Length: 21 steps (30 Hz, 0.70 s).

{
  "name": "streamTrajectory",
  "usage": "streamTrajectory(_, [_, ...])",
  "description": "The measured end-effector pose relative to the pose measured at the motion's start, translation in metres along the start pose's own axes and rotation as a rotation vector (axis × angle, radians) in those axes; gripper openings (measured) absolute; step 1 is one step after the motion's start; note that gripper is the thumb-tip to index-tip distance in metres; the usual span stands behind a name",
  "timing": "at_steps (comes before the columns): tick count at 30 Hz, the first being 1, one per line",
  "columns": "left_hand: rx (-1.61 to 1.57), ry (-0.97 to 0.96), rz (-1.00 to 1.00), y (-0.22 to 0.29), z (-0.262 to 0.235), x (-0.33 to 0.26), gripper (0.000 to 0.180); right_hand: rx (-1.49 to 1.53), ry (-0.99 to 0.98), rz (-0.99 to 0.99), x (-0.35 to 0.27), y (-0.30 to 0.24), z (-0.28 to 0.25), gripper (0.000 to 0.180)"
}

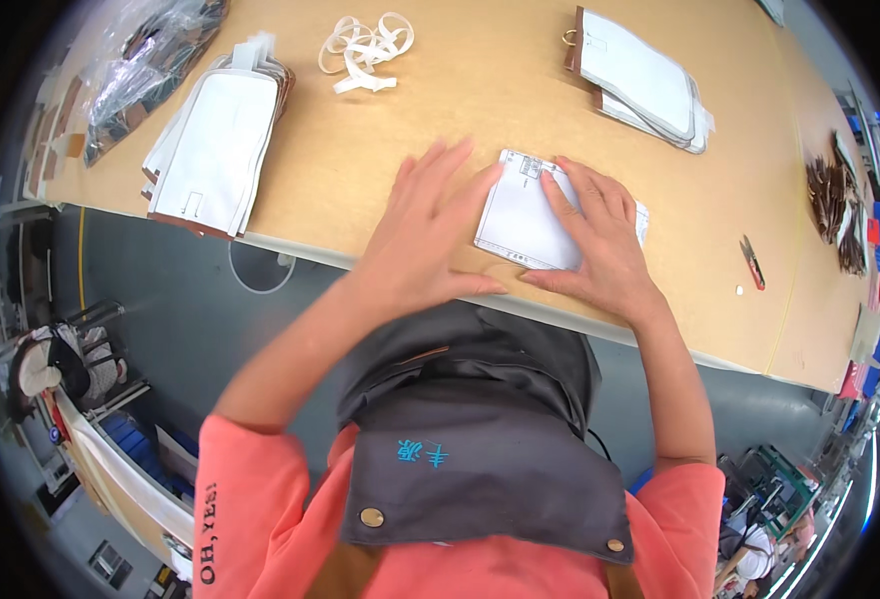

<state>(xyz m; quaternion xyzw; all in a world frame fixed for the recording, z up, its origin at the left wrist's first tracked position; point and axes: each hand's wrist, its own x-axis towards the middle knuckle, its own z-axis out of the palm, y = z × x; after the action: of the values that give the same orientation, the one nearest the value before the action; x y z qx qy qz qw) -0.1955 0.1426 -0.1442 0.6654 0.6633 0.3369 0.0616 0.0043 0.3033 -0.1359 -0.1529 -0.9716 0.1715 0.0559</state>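
A white rectangular sheet-like piece [520,215] with printed lines along its edges lies flat near the front edge of the table. My right hand [599,230] rests on its right part, fingers spread and thumb along its near edge. At the piece's left side is my left hand [430,225], slightly blurred, with fingers apart and nothing in them. Whether its fingertips touch the piece I cannot tell. What lies under my right palm is hidden.
Stacks of white panels with brown edges lie at left [220,150] and far right [639,75]. A coil of white tape [365,50] sits at the back. Small thread snips [752,264], dark brown strips [839,205] and a clear plastic bag [150,60] also occupy the table [450,110].
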Motion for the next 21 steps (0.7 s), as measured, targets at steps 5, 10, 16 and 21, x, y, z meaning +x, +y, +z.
streamTrajectory(5, [-0.007, 0.170, -0.122, 0.010, 0.018, -0.038, 0.047, -0.014, -0.002, 0.017, 0.000, -0.003, -0.003, 0.097])
streamTrajectory(10, [-0.018, 0.206, -0.081, 0.022, 0.024, -0.034, 0.030, -0.039, 0.032, -0.004, -0.001, -0.002, 0.000, 0.099])
streamTrajectory(16, [0.068, 0.227, 0.008, 0.010, 0.027, -0.033, 0.025, -0.046, 0.070, -0.040, 0.000, -0.001, 0.002, 0.092])
streamTrajectory(21, [-0.042, 0.243, -0.047, 0.008, 0.024, -0.026, 0.020, -0.071, 0.047, -0.022, -0.003, 0.001, 0.003, 0.097])
